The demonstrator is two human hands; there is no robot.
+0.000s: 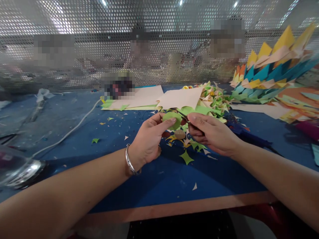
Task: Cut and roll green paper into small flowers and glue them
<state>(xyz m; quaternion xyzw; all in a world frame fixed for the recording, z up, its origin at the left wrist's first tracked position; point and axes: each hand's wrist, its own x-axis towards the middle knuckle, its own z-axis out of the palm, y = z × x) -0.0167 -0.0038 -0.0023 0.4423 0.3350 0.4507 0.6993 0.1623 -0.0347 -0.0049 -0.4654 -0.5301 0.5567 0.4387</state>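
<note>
Between thumb and fingers, my left hand [152, 136] pinches a rounded piece of green paper [174, 119]. My right hand [211, 131] grips a pair of dark scissors [183, 115], whose blades point left and meet the edge of that paper. Most of the scissors' handles are hidden in my fingers. Under my hands lie a tan round disc [179, 134] and several paper offcuts, among them a green four-pointed scrap [186, 157]. Just behind is a cream paper sheet [180, 99] with scalloped cuts along its edge.
A heap of curled paper scraps [214, 99] lies behind my right hand. At far right stands a layered paper construction [271, 73]. A dark blue tool [249, 134] lies right of my hand. A white cord [72, 131] crosses the left side, near a clear container [22, 169]. Perforated mesh [159, 30] borders the back.
</note>
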